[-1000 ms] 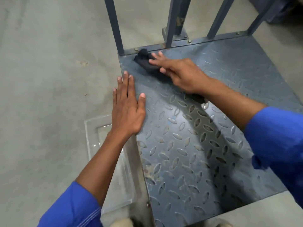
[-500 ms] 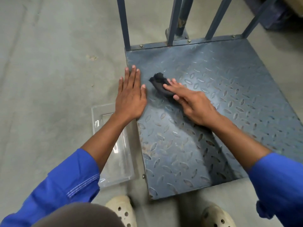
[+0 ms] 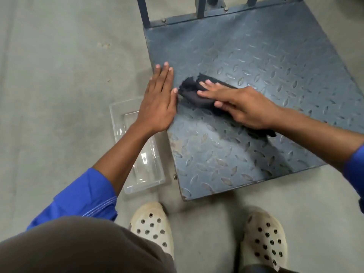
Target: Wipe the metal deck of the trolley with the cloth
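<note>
1. A clear plastic tray (image 3: 137, 146) lies on the concrete floor (image 3: 59, 75), just beside the left edge of the trolley. The left forearm crosses part of it. It plays no visible part in the work.
2. The left hand (image 3: 159, 103) lies palm down on the left edge of the deck (image 3: 256, 56), fingers straight and together, holding nothing. Judged to be a brace.
3. The cloth (image 3: 194, 92) is dark and bunched. It sits on the deck near that left edge, just beside the left thumb; whether they touch cannot be told.
4. The right hand (image 3: 246, 107) presses the cloth flat to the metal with its fingers stretched out, not curled round it.
5. Step in hand: a wiping stroke over the left middle of the deck.
6. The next move, as judged, calls for steady downward pressure while the cloth is carried across the rest of the plate. The raised tread pattern may snag the fabric. The brownish marks (image 3: 177, 142) toward the near left look likely to need firmer rubbing.
7. Much of the cloth is hidden beneath the right palm; a dark tail (image 3: 264, 133) shows behind the wrist.
8. The uprights (image 3: 142, 12) are cut off at the top, and the deck's right side runs out of frame.
9. Which areas are already clean cannot be made out.
</note>
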Motion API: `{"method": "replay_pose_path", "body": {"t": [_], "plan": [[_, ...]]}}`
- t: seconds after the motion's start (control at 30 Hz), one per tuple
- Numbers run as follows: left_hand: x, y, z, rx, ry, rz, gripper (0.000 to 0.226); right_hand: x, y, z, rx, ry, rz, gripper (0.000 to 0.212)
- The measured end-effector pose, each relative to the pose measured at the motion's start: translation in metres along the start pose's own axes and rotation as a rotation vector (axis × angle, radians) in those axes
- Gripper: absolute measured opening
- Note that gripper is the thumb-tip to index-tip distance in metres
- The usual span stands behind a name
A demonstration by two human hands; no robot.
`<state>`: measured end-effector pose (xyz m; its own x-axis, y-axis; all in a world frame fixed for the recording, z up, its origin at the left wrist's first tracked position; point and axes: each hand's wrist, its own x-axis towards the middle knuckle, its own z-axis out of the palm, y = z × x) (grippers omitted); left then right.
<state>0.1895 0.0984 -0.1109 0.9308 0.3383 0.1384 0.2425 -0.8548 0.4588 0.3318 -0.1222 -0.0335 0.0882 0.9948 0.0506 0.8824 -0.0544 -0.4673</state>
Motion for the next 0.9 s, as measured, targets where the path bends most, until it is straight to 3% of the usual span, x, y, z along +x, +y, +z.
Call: {"method": "replay_pose_path", "body": {"t": [0.13,0.27,0.37,0.47,0.57,0.7,0.9], "plan": [[-0.009,0.006,0.003,-0.035,0.022,-0.009,0.066,-0.019,-0.013,0.026,-0.096,-0.083,-0.087,0.048],[-0.015,0.003,0.003,-0.041,0.014,0.011,0.068,-0.035,-0.047,0.032,0.047,-0.281,-0.265,0.048],[-0.017,0.001,0.007,-0.037,0.029,0.041,0.068,-0.034,-0.028,0.02,0.052,-0.159,-0.174,0.055],[-0.018,0.002,0.008,-0.046,0.049,0.029,0.067,-0.033,-0.007,0.014,-0.043,-0.035,-0.044,0.048],[-0.021,0.004,0.009,-0.057,0.063,0.022,0.067,-0.051,-0.028,0.036,-0.064,-0.122,-0.141,0.048],[-0.027,0.005,0.007,-0.051,0.075,0.032,0.067,-0.066,-0.064,0.053,0.104,-0.32,-0.332,0.052],[-0.037,0.001,0.01,-0.068,0.102,0.038,0.064,-0.058,-0.047,0.042,0.038,-0.226,-0.2,0.05]]}}
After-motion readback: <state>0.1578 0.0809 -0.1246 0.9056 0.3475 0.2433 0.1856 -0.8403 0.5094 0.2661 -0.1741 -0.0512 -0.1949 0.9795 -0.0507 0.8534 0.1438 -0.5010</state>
